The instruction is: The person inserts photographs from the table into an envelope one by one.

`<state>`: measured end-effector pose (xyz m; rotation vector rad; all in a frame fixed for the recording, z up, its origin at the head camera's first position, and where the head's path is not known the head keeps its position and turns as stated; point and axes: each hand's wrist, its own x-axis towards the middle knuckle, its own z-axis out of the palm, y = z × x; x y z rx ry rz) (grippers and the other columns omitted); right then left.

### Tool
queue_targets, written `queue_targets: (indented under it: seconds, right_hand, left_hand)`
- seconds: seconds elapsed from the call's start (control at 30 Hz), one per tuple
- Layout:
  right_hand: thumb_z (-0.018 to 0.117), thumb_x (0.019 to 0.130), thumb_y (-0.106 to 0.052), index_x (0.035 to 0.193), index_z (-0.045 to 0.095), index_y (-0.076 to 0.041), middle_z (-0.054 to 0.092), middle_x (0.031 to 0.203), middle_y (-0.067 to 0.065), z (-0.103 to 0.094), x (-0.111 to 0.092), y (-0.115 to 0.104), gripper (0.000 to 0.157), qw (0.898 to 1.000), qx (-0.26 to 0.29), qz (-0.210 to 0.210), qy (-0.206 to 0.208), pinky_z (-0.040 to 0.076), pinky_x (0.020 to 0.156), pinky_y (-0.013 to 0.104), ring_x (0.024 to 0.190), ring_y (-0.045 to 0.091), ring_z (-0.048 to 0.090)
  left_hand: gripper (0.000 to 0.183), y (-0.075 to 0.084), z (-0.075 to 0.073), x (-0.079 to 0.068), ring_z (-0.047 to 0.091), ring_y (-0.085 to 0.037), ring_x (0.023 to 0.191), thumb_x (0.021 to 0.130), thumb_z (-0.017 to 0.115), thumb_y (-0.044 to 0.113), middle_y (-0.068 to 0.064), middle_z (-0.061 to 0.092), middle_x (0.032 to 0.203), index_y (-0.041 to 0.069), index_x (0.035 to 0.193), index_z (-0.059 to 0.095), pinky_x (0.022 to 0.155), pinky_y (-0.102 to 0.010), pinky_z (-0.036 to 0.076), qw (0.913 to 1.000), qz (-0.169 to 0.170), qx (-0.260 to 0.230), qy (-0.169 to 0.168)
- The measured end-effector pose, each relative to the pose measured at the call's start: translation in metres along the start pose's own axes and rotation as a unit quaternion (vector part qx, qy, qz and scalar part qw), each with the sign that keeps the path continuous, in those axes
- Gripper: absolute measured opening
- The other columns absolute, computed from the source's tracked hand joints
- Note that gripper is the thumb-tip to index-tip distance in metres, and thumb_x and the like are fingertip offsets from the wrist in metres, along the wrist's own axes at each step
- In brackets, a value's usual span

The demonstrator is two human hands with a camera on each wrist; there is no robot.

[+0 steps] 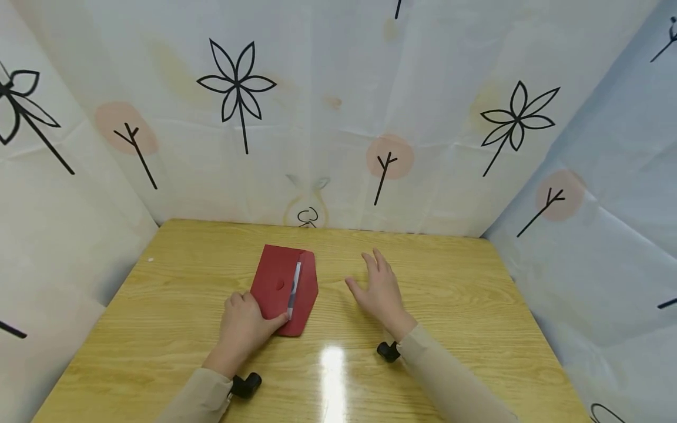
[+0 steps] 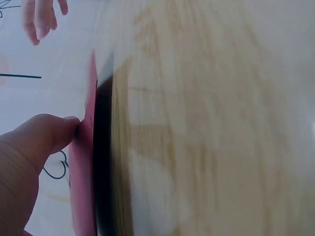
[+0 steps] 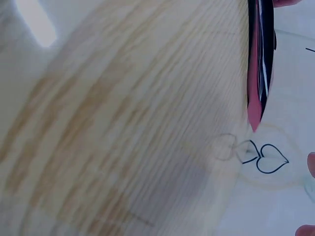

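Note:
A red envelope-style pouch (image 1: 274,282) is at the middle-left of the table, its pointed flap opened out to the right. Something pale and grey (image 1: 294,288) shows in its slot, too little of it to name. My left hand (image 1: 243,326) grips the pouch's near left part, thumb on top by the slot. The left wrist view has that thumb (image 2: 47,135) pressing the pouch's face, with a dark shadow along its underside. To the right, apart from the pouch, my right hand (image 1: 379,294) hovers with fingers spread and holds nothing. Its fingertips barely enter the right wrist view.
The wooden table (image 1: 449,282) ends at a white wall covering (image 1: 328,117) printed with black flowers and trees, which also closes both sides. A bright reflection lies on the near tabletop. A black wrist camera (image 1: 246,385) sits at the left sleeve, another (image 1: 388,352) at the right.

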<state>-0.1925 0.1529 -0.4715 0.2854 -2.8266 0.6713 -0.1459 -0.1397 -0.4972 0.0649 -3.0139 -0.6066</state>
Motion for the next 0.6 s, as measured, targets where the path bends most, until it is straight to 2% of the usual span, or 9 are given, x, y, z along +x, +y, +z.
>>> queue_targets:
  seconds: [0.23,0.4,0.5,0.6]
  right_hand:
    - [0.059,0.091,-0.052,0.148,0.033,-0.009,0.022,0.154,0.020,-0.002,-0.005,0.007,0.075,0.999,-0.040,-0.009,-0.003,0.027,0.107,0.056,0.137,0.038,0.030]
    - [0.059,0.091,-0.051,0.151,0.028,-0.008,0.020,0.155,0.020,-0.005,-0.011,0.009,0.080,0.997,-0.076,-0.028,-0.012,0.024,0.108,0.056,0.139,0.040,0.026]
    - [0.055,0.091,-0.057,0.154,0.022,-0.011,0.018,0.157,0.019,-0.005,-0.015,0.011,0.084,0.993,-0.113,-0.038,-0.026,0.019,0.110,0.057,0.141,0.040,0.021]
    - [0.050,0.089,-0.065,0.155,0.020,-0.015,0.016,0.158,0.017,-0.005,-0.019,0.013,0.088,0.987,-0.152,-0.047,-0.031,0.015,0.110,0.058,0.143,0.039,0.017]
  left_hand:
    - [0.096,-0.005,0.002,0.000,0.046,-0.037,0.080,0.066,0.072,0.070,-0.024,0.045,0.085,-0.019,0.096,0.051,0.063,-0.047,0.046,0.9989,0.016,0.041,0.015]
    - [0.101,-0.006,-0.001,-0.002,0.046,-0.039,0.084,0.067,0.071,0.071,-0.026,0.046,0.089,-0.021,0.102,0.050,0.068,-0.049,0.046,0.9985,0.026,0.049,0.004]
    - [0.107,-0.008,-0.005,-0.001,0.045,-0.042,0.100,0.069,0.070,0.071,-0.029,0.047,0.107,-0.019,0.121,0.045,0.084,-0.053,0.043,0.9978,0.059,0.030,0.006]
    - [0.110,-0.008,-0.008,0.000,0.033,-0.044,0.126,0.070,0.068,0.072,-0.027,0.039,0.136,-0.007,0.141,0.037,0.102,-0.058,0.028,0.9922,0.123,0.021,-0.001]
